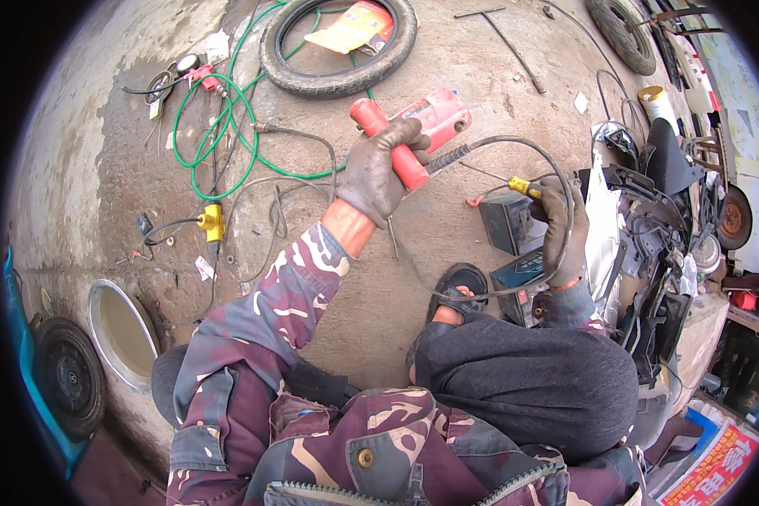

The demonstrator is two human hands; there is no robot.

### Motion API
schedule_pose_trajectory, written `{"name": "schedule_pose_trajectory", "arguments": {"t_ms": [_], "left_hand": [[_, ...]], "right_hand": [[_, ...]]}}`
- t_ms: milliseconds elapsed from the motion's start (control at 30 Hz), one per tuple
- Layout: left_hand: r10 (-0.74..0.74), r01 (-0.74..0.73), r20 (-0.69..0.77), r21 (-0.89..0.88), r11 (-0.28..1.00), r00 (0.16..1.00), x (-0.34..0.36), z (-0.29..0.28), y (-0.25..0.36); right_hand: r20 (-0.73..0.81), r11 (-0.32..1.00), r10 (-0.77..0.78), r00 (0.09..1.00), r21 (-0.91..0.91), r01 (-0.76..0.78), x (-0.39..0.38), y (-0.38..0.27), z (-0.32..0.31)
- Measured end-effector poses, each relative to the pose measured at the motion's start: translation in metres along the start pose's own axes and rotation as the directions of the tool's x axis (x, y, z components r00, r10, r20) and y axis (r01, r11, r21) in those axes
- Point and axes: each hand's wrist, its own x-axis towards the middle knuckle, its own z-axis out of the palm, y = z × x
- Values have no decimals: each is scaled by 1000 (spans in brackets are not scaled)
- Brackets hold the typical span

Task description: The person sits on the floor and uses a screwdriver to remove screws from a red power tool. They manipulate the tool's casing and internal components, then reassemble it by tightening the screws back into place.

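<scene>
My left hand (369,179), in a dark work glove, is wrapped round the handle of a red corded power tool (437,116), held above the concrete floor. Its working end is not plain to see. From the handle a thick black cord (514,142) arcs right and loops down past my right wrist. My gloved right hand (557,221) is closed on a yellow-and-black screwdriver (523,186), its thin shaft pointing left. Below that hand stand a dark box-shaped battery (508,224) and a second one with a teal side (517,271).
A tyre (278,63) with an orange packet lies ahead. A green hose (253,139) coils at left, near a yellow connector (213,223). Black plastic parts (649,228) crowd the right side. A T-handled wrench (514,55) lies far right. A white-rimmed basin (101,320) stands at left.
</scene>
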Motion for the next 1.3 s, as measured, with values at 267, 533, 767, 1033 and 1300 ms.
{"name": "schedule_pose_trajectory", "arguments": {"t_ms": [267,533,767,1033,1300], "left_hand": [[-17,17,1,-10,1000,1000,1,0,-4],[15,-16,20,37,999,1000,-8,5,-4],[-21,18,71,50,999,997,-7,3,-4],[-16,14,59,39,999,998,-7,3,-5],[-24,22,46,47,999,999,-5,2,-3]], "right_hand": [[247,972,86,965,190,-135,31,2,48],[179,953,-179,967,-212,215,48,26,104],[168,939,-170,971,-272,211,55,42,109],[188,857,-255,948,-409,312,58,43,104],[172,888,-59,983,-440,130,52,30,93]]}}
